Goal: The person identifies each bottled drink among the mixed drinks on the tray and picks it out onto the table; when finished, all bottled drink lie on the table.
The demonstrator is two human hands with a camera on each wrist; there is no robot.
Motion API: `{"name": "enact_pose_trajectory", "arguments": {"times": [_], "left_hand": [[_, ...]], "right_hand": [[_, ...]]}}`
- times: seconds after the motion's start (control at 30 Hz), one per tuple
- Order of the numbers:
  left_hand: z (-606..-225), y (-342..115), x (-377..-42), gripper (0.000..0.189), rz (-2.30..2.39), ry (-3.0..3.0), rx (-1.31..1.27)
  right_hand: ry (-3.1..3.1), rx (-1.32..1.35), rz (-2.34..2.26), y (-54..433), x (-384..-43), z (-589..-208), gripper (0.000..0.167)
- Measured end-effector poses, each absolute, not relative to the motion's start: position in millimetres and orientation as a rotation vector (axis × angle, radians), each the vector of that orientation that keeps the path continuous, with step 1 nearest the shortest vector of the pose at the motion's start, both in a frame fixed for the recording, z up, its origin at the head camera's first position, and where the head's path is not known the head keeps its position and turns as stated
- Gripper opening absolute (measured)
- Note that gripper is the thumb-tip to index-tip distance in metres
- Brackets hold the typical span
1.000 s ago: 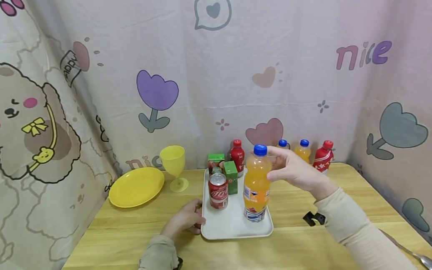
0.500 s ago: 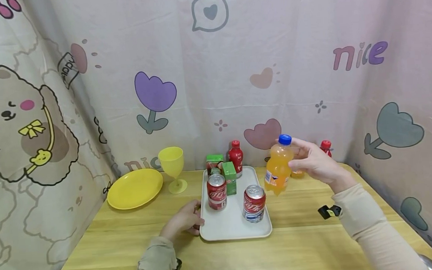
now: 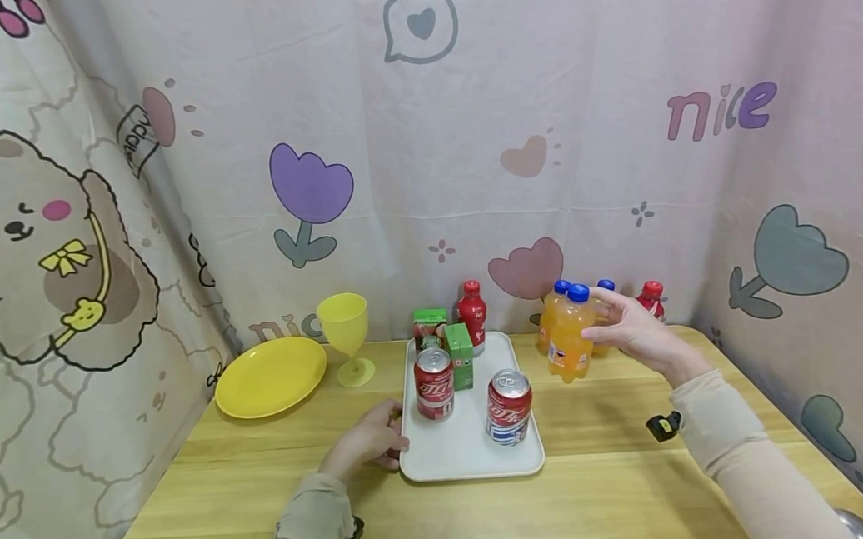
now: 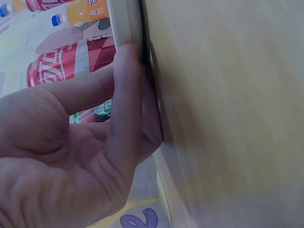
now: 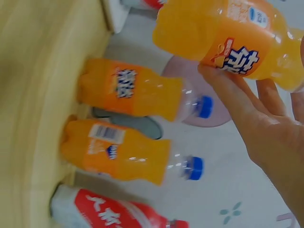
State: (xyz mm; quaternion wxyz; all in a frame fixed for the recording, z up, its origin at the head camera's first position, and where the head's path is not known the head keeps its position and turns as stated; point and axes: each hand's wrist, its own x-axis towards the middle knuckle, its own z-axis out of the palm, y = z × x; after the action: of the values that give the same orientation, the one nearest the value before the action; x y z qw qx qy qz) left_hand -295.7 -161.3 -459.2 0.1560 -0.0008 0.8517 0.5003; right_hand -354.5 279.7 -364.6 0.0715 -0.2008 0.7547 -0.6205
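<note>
My right hand (image 3: 635,335) grips a small orange soda bottle (image 3: 570,345) with a blue cap by its upper part. The right wrist view shows this soda bottle (image 5: 228,40) raised above the table, its base higher than those of the two orange soda bottles (image 5: 135,90) standing behind. At the near left corner of the white tray (image 3: 460,459), my left hand (image 3: 368,438) holds the rim, with fingertips right at the edge in the left wrist view. On the tray stand two red soda cans (image 3: 434,384), two green drink cartons (image 3: 459,356) and a red bottle (image 3: 472,312).
A yellow plate (image 3: 270,378) and a yellow goblet (image 3: 344,330) are at the back left. Another red-capped bottle (image 3: 651,297) stands at the back right, near the patterned curtain (image 3: 422,136). Part of a metal spoon (image 3: 855,524) shows at the near right edge of the table.
My right hand has carried the orange soda bottle from over the tray, right and back, toward the other orange bottles. This uncovered the right can on the tray. My left hand has stayed at the rim.
</note>
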Motion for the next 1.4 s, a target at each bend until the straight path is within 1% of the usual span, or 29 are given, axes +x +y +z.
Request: {"name": "enact_pose_trajectory", "arguments": {"times": [0.13,0.23,0.67,0.9,1.13,1.4], "left_hand": [[-459,-161,-296,0.063,1.427,2.445,0.000],[-459,-161,-296,0.064,1.420,2.451,-0.004],[-462,-161,-295,0.065,1.483,2.432,0.024],[-459,-160,-293,0.065,1.473,2.439,0.006],[-460,-161,-293,0.066,1.480,2.431,0.018],[-462,-161,-295,0.067,1.520,2.416,0.014]], "right_hand": [[2.224,-0.642,-1.898,282,-362,-377,0.061],[2.196,-0.650,-1.920,282,-366,-385,0.056],[2.305,-0.533,-1.880,281,-379,-404,0.058],[2.324,-0.524,-1.870,279,-384,-414,0.056],[2.363,-0.518,-1.858,276,-388,-420,0.060],[2.386,-0.508,-1.852,273,-391,-425,0.061]]}}
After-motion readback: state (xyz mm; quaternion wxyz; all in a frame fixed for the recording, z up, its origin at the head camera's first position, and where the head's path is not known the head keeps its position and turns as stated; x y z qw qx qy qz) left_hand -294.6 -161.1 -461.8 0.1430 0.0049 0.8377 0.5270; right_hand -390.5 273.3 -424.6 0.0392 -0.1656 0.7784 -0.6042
